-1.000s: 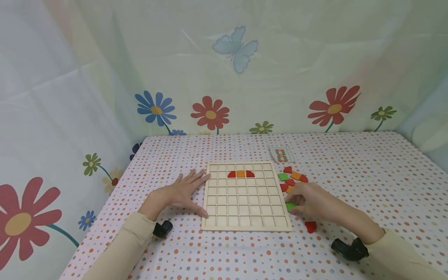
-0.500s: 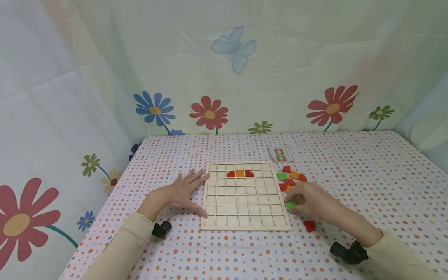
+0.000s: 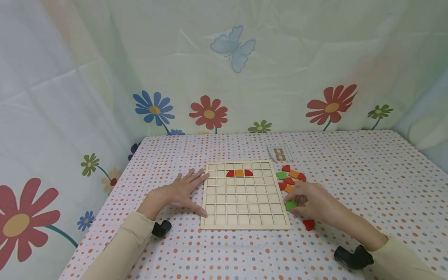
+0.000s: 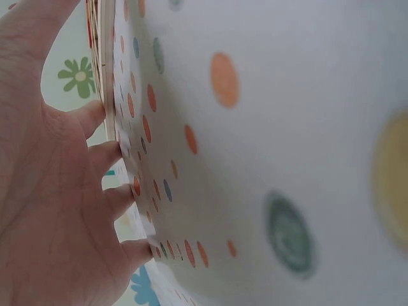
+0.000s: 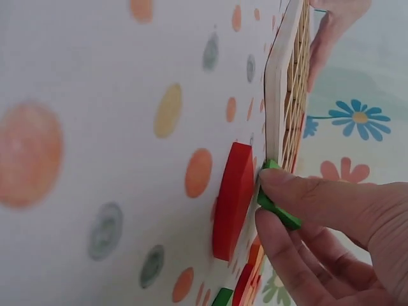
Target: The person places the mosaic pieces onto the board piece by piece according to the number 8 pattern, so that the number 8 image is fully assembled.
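Observation:
A light wooden grid board (image 3: 245, 226) lies on the spotted tablecloth, with a red rounded piece (image 3: 230, 173), an orange square (image 3: 239, 173) and another red rounded piece (image 3: 248, 173) in a row near its far side. My left hand (image 3: 179, 193) is spread along the board's left edge, thumb and fingertips at the rim. Beside the board's right edge, my right hand (image 3: 312, 199) pinches a green block (image 3: 291, 205); the right wrist view shows the green block (image 5: 284, 215) between thumb and fingers, low by the board. A single red block (image 3: 308, 224) lies nearer me.
Several red, orange and green pieces (image 3: 289, 181) lie loose off the board's right side, partly behind the right hand. Beyond them is a small card (image 3: 280, 153) with a coloured grid pattern. A flowered curtain (image 3: 280, 77) hangs behind the table.
The green block has turned a little in my right fingers, its rounded edge now showing more. The left hand stays against the board. The head view has shifted slightly.

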`<state>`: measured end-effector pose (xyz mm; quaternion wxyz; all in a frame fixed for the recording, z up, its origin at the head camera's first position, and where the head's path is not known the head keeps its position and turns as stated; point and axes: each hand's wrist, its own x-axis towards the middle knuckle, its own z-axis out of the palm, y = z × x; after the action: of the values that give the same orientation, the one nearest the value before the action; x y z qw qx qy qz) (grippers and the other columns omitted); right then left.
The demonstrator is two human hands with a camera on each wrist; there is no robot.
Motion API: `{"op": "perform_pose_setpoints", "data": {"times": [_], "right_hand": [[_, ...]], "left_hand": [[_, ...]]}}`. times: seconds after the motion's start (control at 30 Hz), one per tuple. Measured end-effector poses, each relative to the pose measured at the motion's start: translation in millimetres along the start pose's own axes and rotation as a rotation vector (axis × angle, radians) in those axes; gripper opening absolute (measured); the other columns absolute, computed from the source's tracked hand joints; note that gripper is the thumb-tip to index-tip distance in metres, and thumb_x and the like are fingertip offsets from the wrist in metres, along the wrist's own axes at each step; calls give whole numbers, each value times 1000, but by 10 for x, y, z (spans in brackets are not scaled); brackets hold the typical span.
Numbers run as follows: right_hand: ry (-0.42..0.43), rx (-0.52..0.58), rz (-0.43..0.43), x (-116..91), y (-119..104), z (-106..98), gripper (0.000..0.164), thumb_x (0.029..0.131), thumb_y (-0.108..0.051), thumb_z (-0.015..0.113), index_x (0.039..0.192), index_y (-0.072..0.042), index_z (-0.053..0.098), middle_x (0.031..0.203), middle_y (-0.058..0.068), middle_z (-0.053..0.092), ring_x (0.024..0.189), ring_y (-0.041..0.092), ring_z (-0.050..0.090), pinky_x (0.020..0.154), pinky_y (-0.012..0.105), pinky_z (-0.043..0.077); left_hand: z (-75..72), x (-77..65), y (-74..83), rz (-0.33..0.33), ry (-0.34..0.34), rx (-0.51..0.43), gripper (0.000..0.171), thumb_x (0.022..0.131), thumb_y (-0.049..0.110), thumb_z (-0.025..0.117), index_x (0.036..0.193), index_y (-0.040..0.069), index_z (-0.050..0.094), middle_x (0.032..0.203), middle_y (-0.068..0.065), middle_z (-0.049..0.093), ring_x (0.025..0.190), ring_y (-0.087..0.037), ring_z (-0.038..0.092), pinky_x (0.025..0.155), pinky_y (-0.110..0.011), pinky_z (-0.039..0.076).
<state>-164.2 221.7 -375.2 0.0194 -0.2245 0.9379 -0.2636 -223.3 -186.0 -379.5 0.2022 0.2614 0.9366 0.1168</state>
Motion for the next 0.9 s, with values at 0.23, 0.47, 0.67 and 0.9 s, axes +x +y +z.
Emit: {"op": "perform_pose_setpoints", "data": {"times": [0.23,0.47,0.67,0.9], "right_hand": [[-12,72,-14,-40,34,-53,29,76,-3,93,101,-12,80,92,-8,71,78,9,63,66,22,58],[27,113,-70,67,-14,-129,28,77,0,91,101,-11,81,94,-7,73,81,11,65,70,24,60],[59,143,-169,375,-170,-100,24,80,2,88,102,-5,81,95,-3,75,85,13,68,73,26,62],[47,242,-215,820,-290,76,18,85,5,83,103,0,80,95,1,75,85,16,68,76,27,62]], "left_hand": [[-8,-12,9,-1,3,-8,123,80,64,83,170,18,13,177,-7,1,161,-36,-5,128,-63,1],[-10,-12,0,-2,1,-5,123,80,65,82,170,19,13,177,-7,0,161,-35,-5,128,-62,1],[-6,-11,-10,4,-5,-6,123,80,65,82,170,19,12,177,-7,-1,161,-36,-6,127,-64,0],[-7,-11,-4,19,2,-8,123,81,63,83,170,18,12,177,-8,0,161,-36,-6,127,-66,0]]}}
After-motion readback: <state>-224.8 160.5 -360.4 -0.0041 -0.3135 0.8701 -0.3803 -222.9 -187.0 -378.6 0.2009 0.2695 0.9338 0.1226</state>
